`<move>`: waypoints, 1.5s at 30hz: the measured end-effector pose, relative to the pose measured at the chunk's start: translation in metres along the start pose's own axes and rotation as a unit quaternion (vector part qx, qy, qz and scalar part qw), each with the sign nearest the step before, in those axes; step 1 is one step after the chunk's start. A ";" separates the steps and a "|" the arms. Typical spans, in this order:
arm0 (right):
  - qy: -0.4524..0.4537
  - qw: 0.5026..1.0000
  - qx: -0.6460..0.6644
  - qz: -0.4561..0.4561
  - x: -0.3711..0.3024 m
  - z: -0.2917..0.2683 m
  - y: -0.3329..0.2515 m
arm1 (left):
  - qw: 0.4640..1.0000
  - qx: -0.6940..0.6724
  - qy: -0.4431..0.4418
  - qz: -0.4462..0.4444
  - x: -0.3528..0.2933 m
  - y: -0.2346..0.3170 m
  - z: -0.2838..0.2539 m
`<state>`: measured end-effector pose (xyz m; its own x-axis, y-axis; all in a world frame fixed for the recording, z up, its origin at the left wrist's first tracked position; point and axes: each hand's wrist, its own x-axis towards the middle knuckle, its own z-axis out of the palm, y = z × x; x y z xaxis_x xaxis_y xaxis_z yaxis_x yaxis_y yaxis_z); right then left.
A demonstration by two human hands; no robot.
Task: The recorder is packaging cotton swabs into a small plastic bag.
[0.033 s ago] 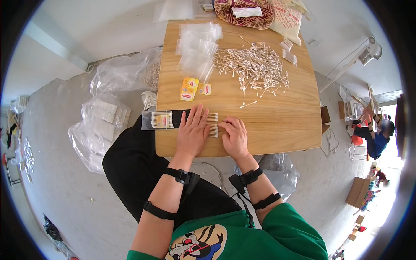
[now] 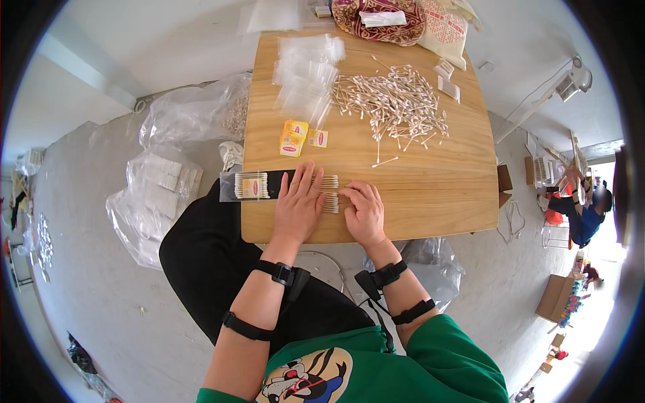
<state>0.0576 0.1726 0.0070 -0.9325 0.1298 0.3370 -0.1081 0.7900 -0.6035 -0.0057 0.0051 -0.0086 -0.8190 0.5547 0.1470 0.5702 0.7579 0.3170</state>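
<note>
Slender pale cotton swabs (image 2: 330, 203) are being partly covered by the left hand (image 2: 298, 208), fingers released; at three o'clock, the right hand (image 2: 365, 213) is being held curled, grasp unclear.

A light-brown wooden worktop (image 2: 437, 191) with rounded corners and visible grain stretches from the centre to twelve o'clock. Plain white wall (image 2: 195, 40) rises at eleven o'clock. Smooth grey concrete floor (image 2: 87, 221) spreads toward nine. A brown open-topped cardboard box (image 2: 553, 299) sits at four o'clock, beside glaring white light (image 2: 601, 329) along the rim.
</note>
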 end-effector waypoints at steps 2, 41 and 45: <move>0.002 1.000 0.003 0.005 0.000 0.001 0.001 | 1.000 -0.001 0.000 0.000 0.000 0.000 0.000; 0.013 0.991 -0.132 -0.028 0.013 0.000 -0.002 | 0.999 -0.007 0.030 -0.009 -0.001 0.000 0.001; -0.113 0.981 -0.154 -0.039 -0.005 0.012 -0.026 | 0.999 -0.017 0.040 -0.004 0.000 -0.001 0.005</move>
<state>0.0608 0.1441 0.0124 -0.9820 -0.0462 0.1833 -0.1046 0.9406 -0.3231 -0.0059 0.0060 -0.0134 -0.8265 0.5184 0.2194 0.5626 0.7491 0.3498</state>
